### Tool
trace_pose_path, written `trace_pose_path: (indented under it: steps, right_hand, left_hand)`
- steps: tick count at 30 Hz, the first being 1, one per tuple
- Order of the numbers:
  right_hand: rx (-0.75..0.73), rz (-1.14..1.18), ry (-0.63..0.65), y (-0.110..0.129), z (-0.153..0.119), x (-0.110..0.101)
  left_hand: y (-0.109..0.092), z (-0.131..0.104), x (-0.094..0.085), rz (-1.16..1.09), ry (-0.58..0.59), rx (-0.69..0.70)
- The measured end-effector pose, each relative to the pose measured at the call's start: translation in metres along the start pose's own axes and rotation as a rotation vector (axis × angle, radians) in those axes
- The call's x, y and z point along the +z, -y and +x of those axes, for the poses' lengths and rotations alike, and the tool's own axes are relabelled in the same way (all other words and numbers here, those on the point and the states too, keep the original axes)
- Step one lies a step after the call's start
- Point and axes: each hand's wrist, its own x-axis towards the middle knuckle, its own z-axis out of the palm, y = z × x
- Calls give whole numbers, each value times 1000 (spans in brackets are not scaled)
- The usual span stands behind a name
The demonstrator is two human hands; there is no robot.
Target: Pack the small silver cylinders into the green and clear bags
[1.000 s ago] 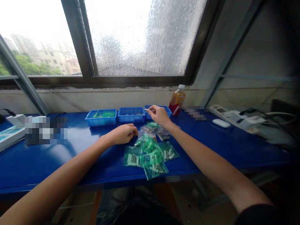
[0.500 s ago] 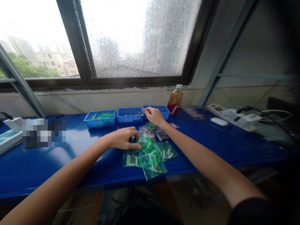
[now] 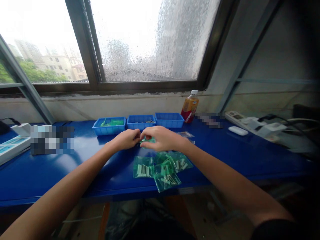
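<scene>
My left hand (image 3: 129, 138) is closed in a pinch at a small green plastic bag (image 3: 148, 143), just in front of the blue trays. Facing it, my right hand (image 3: 163, 138) has its thumb and fingers curled round the same bag and hides part of it. Below the hands lie several green see-through bags (image 3: 167, 180) holding white plugs and metal screws, partly overlapping. Behind my right hand, clear packets (image 3: 185, 134) show only in part.
A blue tray with green bags (image 3: 110, 130), a middle tray with small metal parts (image 3: 141, 126) and a right tray (image 3: 170, 124) stand in a row. Nearby are a drink bottle (image 3: 190, 106), a white case (image 3: 238, 130) and power strips (image 3: 15, 146) on the blue table (image 3: 100, 180).
My right hand has come back from the right tray, left and nearer, to meet my left hand. My left hand has moved slightly away from me, with a green bag now between both hands.
</scene>
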Motion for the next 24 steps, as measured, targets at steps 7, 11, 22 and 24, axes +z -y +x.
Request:
trace_pose_path:
  steps: [7, 11, 22, 24]
  right_hand:
    - [-141, 7, 324, 23, -14, 13]
    - [-99, -47, 225, 14, -7, 27]
    - [-67, -77, 108, 20, -8, 38]
    - [-103, -122, 82, 24, -6, 46]
  left_hand:
    - [11, 1, -1, -21, -27, -34]
    - [9, 2, 1, -9, -32, -36]
    - [8, 1, 3, -10, -60, -101]
    - [9, 1, 3, -24, -54, -101]
